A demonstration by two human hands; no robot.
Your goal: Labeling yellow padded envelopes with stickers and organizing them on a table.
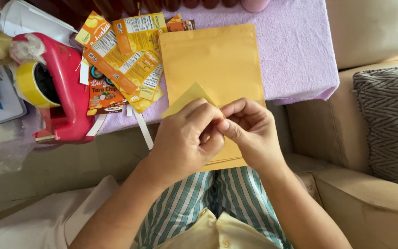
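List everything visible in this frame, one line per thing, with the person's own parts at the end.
yellow slip: one, pale yellow, pinched between both hands over the pouch
pouch: one, mustard yellow, flat, lying partly on the cloth and reaching over the lap
snack labels: a loose pile, orange and yellow, left of the pouch
tape dispenser: one, red, with a yellow roll, far left
cloth: one, lilac, covering the table
cushion: one, grey zigzag, on the beige sofa at right
striped trousers: green and white, bottom centre
left hand: fingers closed on the slip
right hand: fingertips pinching the slip
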